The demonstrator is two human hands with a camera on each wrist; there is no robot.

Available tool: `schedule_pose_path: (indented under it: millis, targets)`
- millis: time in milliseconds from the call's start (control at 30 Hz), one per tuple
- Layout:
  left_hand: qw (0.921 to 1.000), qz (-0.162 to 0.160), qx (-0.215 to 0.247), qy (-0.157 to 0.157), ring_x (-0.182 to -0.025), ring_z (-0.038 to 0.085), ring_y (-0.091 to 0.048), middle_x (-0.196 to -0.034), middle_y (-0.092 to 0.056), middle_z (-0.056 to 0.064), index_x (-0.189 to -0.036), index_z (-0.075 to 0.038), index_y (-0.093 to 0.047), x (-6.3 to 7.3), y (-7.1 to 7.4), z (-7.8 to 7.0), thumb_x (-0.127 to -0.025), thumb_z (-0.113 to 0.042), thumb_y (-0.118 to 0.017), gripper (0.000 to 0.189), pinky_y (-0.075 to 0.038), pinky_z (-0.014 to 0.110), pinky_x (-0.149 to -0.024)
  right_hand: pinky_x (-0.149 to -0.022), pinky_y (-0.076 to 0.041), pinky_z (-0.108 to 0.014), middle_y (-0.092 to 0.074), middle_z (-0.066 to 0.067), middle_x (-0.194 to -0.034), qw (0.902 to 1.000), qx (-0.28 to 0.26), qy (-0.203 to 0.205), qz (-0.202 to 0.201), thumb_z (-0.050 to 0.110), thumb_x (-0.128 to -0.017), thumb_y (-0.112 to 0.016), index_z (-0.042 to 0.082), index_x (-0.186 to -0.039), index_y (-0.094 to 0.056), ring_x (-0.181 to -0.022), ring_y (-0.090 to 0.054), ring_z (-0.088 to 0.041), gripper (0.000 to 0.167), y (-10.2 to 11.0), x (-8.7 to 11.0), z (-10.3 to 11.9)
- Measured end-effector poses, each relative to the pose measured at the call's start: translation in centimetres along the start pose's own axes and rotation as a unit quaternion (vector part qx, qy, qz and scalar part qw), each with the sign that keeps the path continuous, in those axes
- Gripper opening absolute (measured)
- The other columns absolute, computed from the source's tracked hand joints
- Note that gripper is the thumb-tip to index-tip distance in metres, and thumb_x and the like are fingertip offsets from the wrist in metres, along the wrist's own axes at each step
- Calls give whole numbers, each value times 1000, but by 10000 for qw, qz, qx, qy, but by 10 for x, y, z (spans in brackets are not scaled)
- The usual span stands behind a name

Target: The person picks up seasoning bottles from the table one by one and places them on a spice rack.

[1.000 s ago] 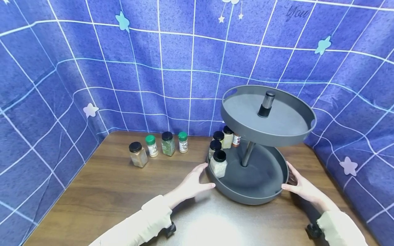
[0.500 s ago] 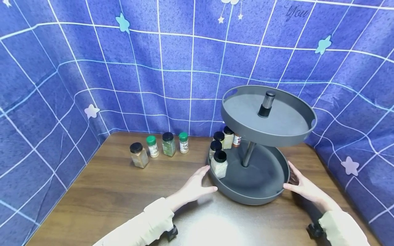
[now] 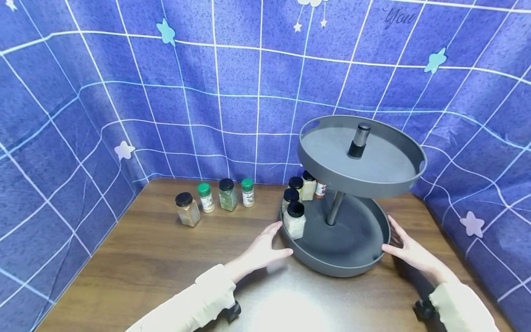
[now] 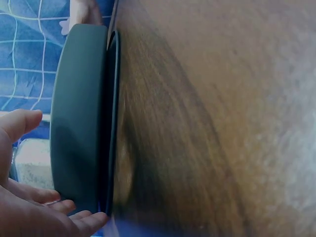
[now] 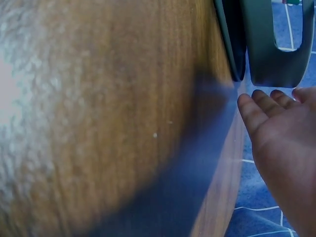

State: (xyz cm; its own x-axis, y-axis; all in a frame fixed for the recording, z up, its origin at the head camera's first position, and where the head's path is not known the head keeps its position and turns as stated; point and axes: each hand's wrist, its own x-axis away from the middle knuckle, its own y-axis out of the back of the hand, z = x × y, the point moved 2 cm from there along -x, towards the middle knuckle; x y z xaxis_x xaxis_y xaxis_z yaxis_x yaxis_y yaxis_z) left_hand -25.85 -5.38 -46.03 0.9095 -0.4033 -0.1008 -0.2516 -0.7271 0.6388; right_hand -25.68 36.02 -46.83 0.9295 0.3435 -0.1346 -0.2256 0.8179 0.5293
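Standing between hands: smooth round tray.

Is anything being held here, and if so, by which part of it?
Nothing appears clasped: the left grip and right grip flank the lower tray; whether both touch it is unclear.

Behind the fingers we see loose cream sleeves with wrinkled cuffs and, beside each, a small black block.
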Motion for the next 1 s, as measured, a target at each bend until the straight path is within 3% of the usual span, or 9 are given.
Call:
schedule_pose_path:
  millis: [100,200,267,367,433,500,900,1000]
  targets:
    - [10000,-62,21,18,-137,34,-31,-149,-33,18,-145,-1,-31,-3,0,2,-78,-39,-71,86,-27,48,-111,-89,-31,-1,-15,-39,-145,9999,56,-88,10,3,-91,-57,1,-150,3,-126,-27,-53,84,1,0,1]
    - [9999,-101,32,39,-137,34,-32,-148,-34,18,-144,-1,-32,-7,1,4,-78,-39,-72,86,-27,48,-111,-89,-32,-2,-16,-39,-145,9999,70,-111,28,4,-91,-57,0,-149,2,-125,-26,-56,83,1,-1,0]
    - [9999,-110,46,67,-137,33,-32,-148,-34,18,-144,-1,-32,-10,2,6,-78,-38,-72,86,-27,47,-112,-90,-32,-2,-15,-39,-146,9999,81,-106,50,5,-92,-57,0,-149,1,-128,-28,-49,81,2,-1,0]
    - [9999,-91,49,133,-137,33,-32,-149,-34,18,-145,-2,-32,-14,4,7,-79,-39,-72,86,-27,47,-112,-90,-31,-2,-14,-38,-146,9999,60,-77,48,6,-92,-57,0,-149,-1,-132,-35,-16,80,2,0,-1]
    - [9998,-49,36,192,-137,33,-31,-149,-33,17,-145,-4,-32,-16,5,8,-79,-40,-72,86,-26,46,-112,-90,-31,-2,-12,-38,-147,10000,40,-39,55,6,-92,-57,0,-149,-2,-125,-33,6,80,2,0,-2]
    - [9998,-11,27,208,-137,32,-31,-150,-33,17,-146,-4,-31,-18,5,9,-79,-41,-72,87,-26,46,-112,-91,-31,-2,-10,-39,-147,10000,16,10,61,6,-92,-58,-1,-149,-3,-116,-30,18,80,2,0,-3]
    - [9999,98,71,109,-138,33,-30,-151,-31,16,-147,-6,-28,-28,10,17,-77,-41,-73,90,-26,46,-112,-91,-32,-3,-9,-40,-146,9999,-24,96,90,5,-92,-57,0,-149,-1,-121,-32,11,80,2,1,-3]
    - [9998,150,51,116,-138,32,-29,-151,-30,15,-148,-7,-26,-32,11,19,-77,-43,-73,92,-25,46,-113,-91,-32,-3,-10,-39,-146,10000,36,35,51,6,-92,-58,0,-150,-2,-125,-33,4,81,3,1,-3]
